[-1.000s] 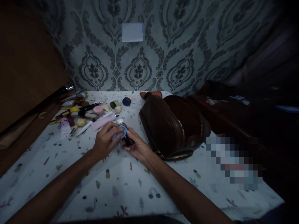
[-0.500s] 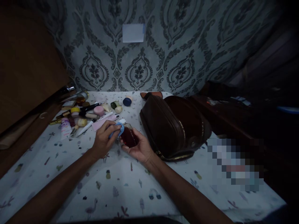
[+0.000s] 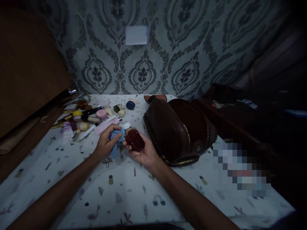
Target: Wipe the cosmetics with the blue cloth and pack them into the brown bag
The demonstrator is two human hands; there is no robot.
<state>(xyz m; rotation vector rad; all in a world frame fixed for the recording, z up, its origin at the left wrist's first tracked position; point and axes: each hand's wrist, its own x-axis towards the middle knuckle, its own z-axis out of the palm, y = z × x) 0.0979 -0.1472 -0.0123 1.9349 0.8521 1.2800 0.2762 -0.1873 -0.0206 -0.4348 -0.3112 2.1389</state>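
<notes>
My right hand [image 3: 145, 153] is closed around a small clear bottle [image 3: 135, 139] of dark red-brown liquid. The bottle is tilted, its white cap [image 3: 126, 126] pointing up and to the left. Bunched in my left hand [image 3: 107, 141] is a blue cloth [image 3: 114, 145], one end of it hanging below the fingers. The cloth is right beside the bottle's upper left side; whether they touch I cannot tell. Just behind my left hand lies a pink tube [image 3: 108, 126] with a silvery end.
Cosmetics such as a pink round jar [image 3: 101, 114], a purple-and-white tube [image 3: 68, 131] and a dark-blue-lidded jar [image 3: 130, 104] lie at the back left. A brown leather bag [image 3: 176, 131] stands right of my hands. The patterned tablecloth [image 3: 129, 198] covers the table; a wallpapered wall rises behind.
My left hand has drawn slightly left and down with the cloth, which now hangs looser. The bottle has turned in my right hand, showing more of its broad face and cap.
</notes>
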